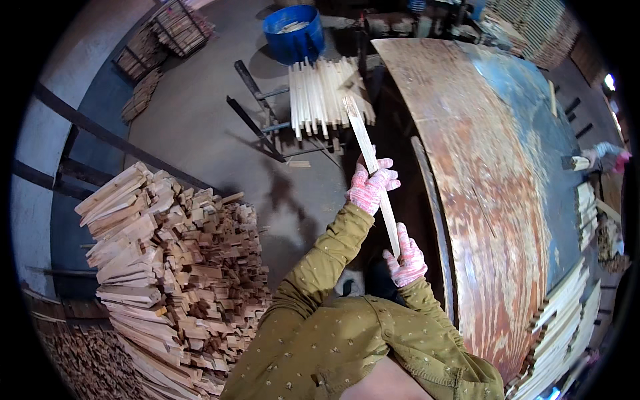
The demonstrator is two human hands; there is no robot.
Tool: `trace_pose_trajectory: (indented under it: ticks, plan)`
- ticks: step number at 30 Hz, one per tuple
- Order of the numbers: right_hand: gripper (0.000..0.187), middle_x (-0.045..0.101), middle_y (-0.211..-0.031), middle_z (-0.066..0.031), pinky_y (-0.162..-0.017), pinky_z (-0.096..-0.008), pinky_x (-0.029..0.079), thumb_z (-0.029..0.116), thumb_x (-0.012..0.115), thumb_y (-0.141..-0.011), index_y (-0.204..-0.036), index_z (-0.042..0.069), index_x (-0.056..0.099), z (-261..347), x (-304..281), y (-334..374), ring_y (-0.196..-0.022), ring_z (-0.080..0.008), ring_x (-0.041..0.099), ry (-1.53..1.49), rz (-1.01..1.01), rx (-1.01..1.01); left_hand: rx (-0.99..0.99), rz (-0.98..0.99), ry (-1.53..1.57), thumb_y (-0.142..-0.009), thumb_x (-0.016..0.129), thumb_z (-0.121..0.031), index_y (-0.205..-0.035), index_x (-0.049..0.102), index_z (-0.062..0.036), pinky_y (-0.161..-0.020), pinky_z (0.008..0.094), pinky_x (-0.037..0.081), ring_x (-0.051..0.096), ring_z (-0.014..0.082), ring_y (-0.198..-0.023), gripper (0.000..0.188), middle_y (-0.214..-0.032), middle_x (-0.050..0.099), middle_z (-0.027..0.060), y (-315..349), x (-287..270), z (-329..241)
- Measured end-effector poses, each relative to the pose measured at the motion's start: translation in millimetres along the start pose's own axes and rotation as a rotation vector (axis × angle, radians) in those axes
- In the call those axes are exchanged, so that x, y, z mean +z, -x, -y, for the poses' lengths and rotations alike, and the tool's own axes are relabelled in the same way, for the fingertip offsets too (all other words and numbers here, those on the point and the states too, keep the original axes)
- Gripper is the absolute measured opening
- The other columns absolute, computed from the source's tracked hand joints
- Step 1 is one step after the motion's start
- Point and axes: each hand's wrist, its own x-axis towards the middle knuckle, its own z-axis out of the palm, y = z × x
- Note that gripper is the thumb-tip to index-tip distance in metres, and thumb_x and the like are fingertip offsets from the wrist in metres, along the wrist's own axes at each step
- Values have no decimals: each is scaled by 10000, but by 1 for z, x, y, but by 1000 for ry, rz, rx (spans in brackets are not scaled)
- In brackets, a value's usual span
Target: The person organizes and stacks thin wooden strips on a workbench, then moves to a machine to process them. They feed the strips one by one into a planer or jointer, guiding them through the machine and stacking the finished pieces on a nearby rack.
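Observation:
A long, pale wooden strip (363, 137) slants in front of me, its far end reaching over the rack of strips. My left hand (371, 187), in a pink and white knitted glove, is closed around its middle. At the near end, my right hand (407, 261), gloved alike, has the strip between thumb and fingers. Just beyond the far end, several similar strips (320, 93) lie side by side on a dark metal stand (273, 127). To the right of both hands runs a worn wooden tabletop (477, 200).
A tall stack of wood pieces (180, 267) stands at the left. Behind the stand is a blue tub (293, 33). More strips (557, 327) lie along the table's right side, where another person's gloved hand (620, 161) shows. Dark rails (100, 133) run along the left wall.

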Motion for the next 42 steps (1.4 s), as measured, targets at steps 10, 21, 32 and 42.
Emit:
trace_pose_trajectory:
  ticks: [10,21,32,42]
  plan:
    - [797,567,-1133,-244,-910,-452,469,458,626,-822,-1448,85,303,4,88,-261,-1047,-415,563,-28,600,-28,-94,-432,-96,-897,611,-112,-1099,439,-147,-395,292,365,408,112,-451,268,-640,432,-17,-181,-125,-21]
    - [581,590,-1148,-169,-899,-341,491,181,684,-858,-1372,46,449,-97,266,-541,-1034,-265,608,-271,340,309,-375,-685,-466,-899,601,-393,-1327,442,-214,-386,339,424,438,161,-429,490,-672,516,36,-552,-410,-139]
    - [605,496,-1376,-188,-1029,-398,399,435,511,-953,-1402,41,416,-232,313,-810,-1270,-299,486,293,-55,913,-246,-454,-1262,-889,506,-503,-1403,340,-173,-906,428,468,573,364,-1065,633,-1178,596,192,-701,-515,-35]
    - [575,572,-1248,-139,-917,-340,444,367,503,-965,-1430,51,379,-333,318,-820,-1005,-220,552,-221,45,601,-315,-449,-555,-927,609,-288,-1293,430,-35,-852,355,522,602,229,-989,480,-1136,592,115,-690,-525,-21]
